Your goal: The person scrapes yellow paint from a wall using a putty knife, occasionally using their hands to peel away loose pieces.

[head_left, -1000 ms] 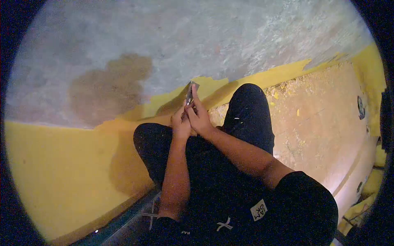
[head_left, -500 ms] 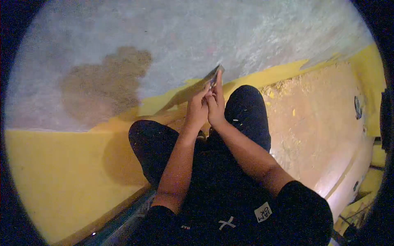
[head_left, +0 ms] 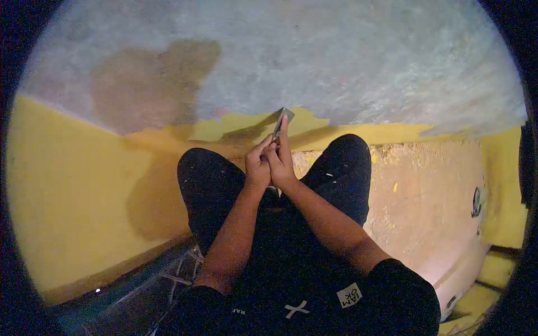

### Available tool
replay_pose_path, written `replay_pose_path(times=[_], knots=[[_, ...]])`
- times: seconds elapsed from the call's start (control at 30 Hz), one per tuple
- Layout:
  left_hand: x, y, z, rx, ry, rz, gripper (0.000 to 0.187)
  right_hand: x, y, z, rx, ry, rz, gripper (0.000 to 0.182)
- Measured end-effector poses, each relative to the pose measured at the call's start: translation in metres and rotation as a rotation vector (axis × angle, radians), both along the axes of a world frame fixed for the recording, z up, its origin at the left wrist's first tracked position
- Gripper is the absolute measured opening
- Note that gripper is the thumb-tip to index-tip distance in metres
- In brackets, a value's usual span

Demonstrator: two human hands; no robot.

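A flat metal scraper (head_left: 284,116) points up and away from me, its blade at the lower border of the grey wall area (head_left: 314,56), beside a yellow painted patch. My right hand (head_left: 282,159) is closed round the tool's handle, with one finger stretched along the blade. Close against it, my left hand (head_left: 258,165) is also closed on the scraper, its fingers near the handle. Most of the handle is hidden by my fingers.
My dark-trousered knees (head_left: 210,173) are bent on both sides of my hands. A yellow wall (head_left: 73,196) stands at left, above a dark gap with metal framework (head_left: 179,274). At right lies a pale orange surface (head_left: 426,201) with flaked yellow bits.
The view has turned and shifted. Both hands and the scraper now appear lower and slightly further left, and the blade points more steeply upward. The grip looks the same.
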State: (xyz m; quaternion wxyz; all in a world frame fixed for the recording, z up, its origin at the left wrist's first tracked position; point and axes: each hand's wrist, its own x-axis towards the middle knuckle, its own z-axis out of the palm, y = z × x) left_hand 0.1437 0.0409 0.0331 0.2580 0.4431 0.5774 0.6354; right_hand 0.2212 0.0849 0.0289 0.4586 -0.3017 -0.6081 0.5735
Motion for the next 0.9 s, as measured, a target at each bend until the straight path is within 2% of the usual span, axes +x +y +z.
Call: replay_pose_path(times=[0.13, 0.23, 0.37, 0.43, 0.5, 0.53, 0.57, 0.6, 0.67, 0.73, 0.83, 0.9], knots=[[-0.004, -0.005, 0.013, -0.123, 0.067, 0.009, 0.032, 0.003, -0.005, 0.012, -0.14, 0.024, 0.051, 0.081], [-0.012, -0.002, 0.02, -0.233, -0.038, -0.072, 0.031, -0.003, -0.003, 0.012, 0.017, -0.024, -0.045, 0.08], [0.002, -0.005, 0.017, -0.253, 0.054, -0.023, 0.03, 0.005, -0.002, 0.016, -0.002, 0.042, -0.023, 0.078], [0.013, -0.003, 0.009, -0.152, 0.088, 0.104, 0.03, 0.012, 0.0, 0.022, -0.006, -0.001, 0.048, 0.083], [0.004, -0.003, -0.023, -0.176, 0.061, 0.058, 0.03, 0.016, 0.001, 0.021, -0.05, 0.04, 0.041, 0.082], [-0.001, -0.003, -0.033, -0.199, 0.024, 0.043, 0.029, 0.02, 0.002, 0.03, 0.004, -0.09, 0.024, 0.081], [-0.001, -0.001, -0.025, -0.192, 0.037, 0.023, 0.029, 0.022, 0.004, 0.032, 0.056, -0.219, 0.008, 0.08], [-0.004, -0.001, -0.017, -0.209, 0.067, 0.028, 0.029, 0.013, 0.006, 0.01, 0.103, -0.108, -0.025, 0.079], [-0.003, 0.003, 0.014, -0.206, 0.12, 0.033, 0.026, 0.011, 0.005, 0.009, 0.114, -0.099, -0.056, 0.078], [-0.007, 0.008, 0.026, -0.214, 0.189, 0.029, 0.026, 0.006, 0.005, 0.01, 0.112, -0.088, -0.074, 0.078], [-0.005, 0.016, 0.045, -0.275, 0.305, -0.024, 0.026, 0.011, 0.007, 0.018, 0.044, 0.076, -0.041, 0.075], [0.007, 0.037, 0.065, -0.314, 0.361, -0.08, 0.026, 0.026, 0.019, 0.03, -0.15, 0.113, -0.122, 0.077]])
